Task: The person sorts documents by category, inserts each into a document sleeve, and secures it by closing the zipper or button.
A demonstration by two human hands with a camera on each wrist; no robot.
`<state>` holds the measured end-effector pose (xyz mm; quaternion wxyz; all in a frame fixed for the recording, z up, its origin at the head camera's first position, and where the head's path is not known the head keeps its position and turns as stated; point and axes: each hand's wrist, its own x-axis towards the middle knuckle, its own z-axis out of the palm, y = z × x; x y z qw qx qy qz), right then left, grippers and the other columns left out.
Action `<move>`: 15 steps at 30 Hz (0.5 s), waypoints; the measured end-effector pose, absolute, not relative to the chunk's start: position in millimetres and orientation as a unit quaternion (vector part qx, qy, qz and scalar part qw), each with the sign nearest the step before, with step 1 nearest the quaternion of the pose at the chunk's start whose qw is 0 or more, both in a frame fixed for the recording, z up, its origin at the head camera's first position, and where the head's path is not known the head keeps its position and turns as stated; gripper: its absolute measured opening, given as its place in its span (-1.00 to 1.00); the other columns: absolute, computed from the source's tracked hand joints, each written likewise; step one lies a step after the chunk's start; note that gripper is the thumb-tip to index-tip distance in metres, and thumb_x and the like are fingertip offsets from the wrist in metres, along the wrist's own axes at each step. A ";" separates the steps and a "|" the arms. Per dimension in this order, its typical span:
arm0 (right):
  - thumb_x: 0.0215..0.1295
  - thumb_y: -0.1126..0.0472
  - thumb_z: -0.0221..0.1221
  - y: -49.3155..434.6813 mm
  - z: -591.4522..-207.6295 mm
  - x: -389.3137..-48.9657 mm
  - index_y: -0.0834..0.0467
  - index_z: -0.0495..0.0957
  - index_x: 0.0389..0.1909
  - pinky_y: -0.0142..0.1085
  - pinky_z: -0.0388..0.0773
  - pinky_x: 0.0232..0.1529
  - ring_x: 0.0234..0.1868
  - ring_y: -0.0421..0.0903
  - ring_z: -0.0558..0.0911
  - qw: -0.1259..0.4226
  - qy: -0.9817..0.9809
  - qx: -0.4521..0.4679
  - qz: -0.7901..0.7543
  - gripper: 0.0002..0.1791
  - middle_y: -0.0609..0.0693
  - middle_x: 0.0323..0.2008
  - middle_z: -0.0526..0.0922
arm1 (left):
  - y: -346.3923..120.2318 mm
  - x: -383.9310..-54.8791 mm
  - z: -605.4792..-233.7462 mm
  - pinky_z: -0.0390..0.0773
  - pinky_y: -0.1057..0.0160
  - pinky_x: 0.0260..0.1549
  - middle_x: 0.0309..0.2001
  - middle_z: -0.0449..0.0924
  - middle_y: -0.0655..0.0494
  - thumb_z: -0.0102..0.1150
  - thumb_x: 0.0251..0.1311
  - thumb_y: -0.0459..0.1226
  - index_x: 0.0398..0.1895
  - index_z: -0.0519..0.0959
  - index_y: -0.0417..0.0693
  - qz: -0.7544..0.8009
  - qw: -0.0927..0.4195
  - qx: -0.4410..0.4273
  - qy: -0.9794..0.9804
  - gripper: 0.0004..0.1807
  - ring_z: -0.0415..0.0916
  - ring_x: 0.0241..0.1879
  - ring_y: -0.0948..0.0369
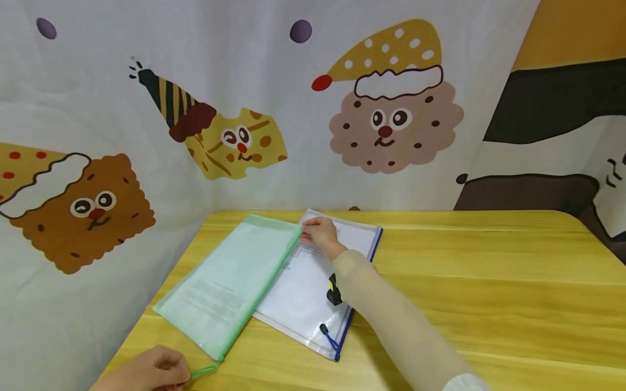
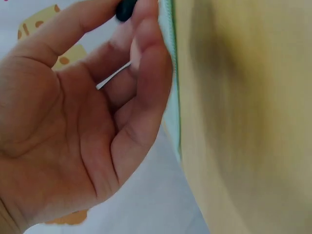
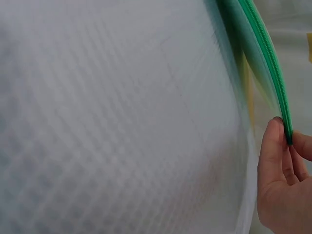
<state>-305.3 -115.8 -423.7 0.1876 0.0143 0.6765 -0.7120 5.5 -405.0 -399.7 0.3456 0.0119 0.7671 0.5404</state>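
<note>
A green translucent zip pouch (image 1: 215,271) with a printed sheet inside lies slanted at the left of the table. My left hand (image 1: 151,369) pinches its zipper pull, a green cord (image 1: 202,371) stretched out past the pouch's near corner. In the left wrist view the pull's dark end (image 2: 126,9) shows between thumb and fingers. At the far corner my right hand (image 1: 320,234) pinches the end of the green zipper (image 3: 273,63) between thumb and fingers. A clear pouch (image 1: 298,304) with a blue zipper edge lies partly under the green one, beneath my right forearm.
The wooden table (image 1: 489,293) stretches away to the right. A blue cord pull (image 1: 330,338) with a black tip rests on the clear pouch. Behind the table hangs a curtain (image 1: 298,174) with cartoon biscuit and cheese prints.
</note>
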 end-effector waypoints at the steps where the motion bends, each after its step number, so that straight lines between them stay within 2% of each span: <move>1: 0.37 0.36 0.19 -116.1 -423.6 -305.9 0.32 0.62 -0.01 -0.17 0.72 -0.02 -0.39 -0.13 0.68 0.183 0.680 0.015 -0.710 -0.77 0.04 -0.37 0.64 | -403.5 0.4 -397.1 0.33 0.43 -0.52 -0.52 0.43 0.24 -0.02 0.48 -0.25 -0.29 0.52 -0.47 0.518 0.328 0.006 0.790 -0.64 0.32 -0.54 0.39; 3: 0.39 0.32 0.18 -116.3 -422.9 -307.0 0.31 0.61 0.04 -0.18 0.71 0.00 -0.31 -0.08 0.71 0.184 0.683 0.010 -0.707 -0.74 0.11 -0.26 0.69 | -401.2 -11.8 -392.8 0.29 0.39 -0.54 -0.53 0.37 0.20 0.00 0.47 -0.23 -0.27 0.51 -0.48 0.476 0.293 0.005 0.829 -0.63 0.28 -0.55 0.37; 5: 0.41 0.26 0.17 -114.2 -421.6 -308.7 0.31 0.55 0.13 -0.19 0.68 0.07 -0.15 -0.02 0.72 0.198 0.680 0.001 -0.706 -0.67 0.17 -0.09 0.68 | -398.4 -27.7 -389.5 0.28 0.36 -0.56 -0.55 0.33 0.19 0.03 0.46 -0.23 -0.25 0.52 -0.45 0.449 0.272 0.008 0.851 -0.65 0.25 -0.57 0.36; 9: 0.44 0.14 0.15 -108.2 -419.6 -310.6 0.31 0.36 0.33 -0.16 0.58 0.23 0.21 0.12 0.59 0.238 0.683 -0.025 -0.690 -0.46 0.24 0.23 0.53 | -391.3 -51.9 -387.6 0.28 0.34 -0.59 -0.58 0.34 0.17 0.07 0.42 -0.25 -0.29 0.54 -0.39 0.417 0.254 0.020 0.873 -0.71 0.22 -0.60 0.34; 12: 0.43 0.10 0.16 -101.5 -419.4 -311.4 0.27 0.28 0.40 -0.11 0.52 0.31 0.32 0.16 0.49 0.258 0.698 -0.041 -0.666 -0.38 0.23 0.33 0.44 | -386.6 -57.1 -389.5 0.30 0.33 -0.56 -0.60 0.36 0.16 0.17 0.34 -0.26 -0.40 0.52 -0.29 0.369 0.259 0.007 0.892 -0.76 0.25 -0.60 0.29; 15: 0.44 0.15 0.15 -91.1 -418.0 -313.5 0.27 0.34 0.36 -0.08 0.51 0.31 0.31 0.17 0.50 0.239 0.711 -0.064 -0.658 -0.45 0.23 0.32 0.46 | -378.8 -60.2 -386.4 0.35 0.27 -0.48 -0.54 0.42 0.12 0.30 0.24 -0.24 -0.42 0.47 -0.17 0.282 0.268 -0.048 0.920 -0.77 0.33 -0.53 0.21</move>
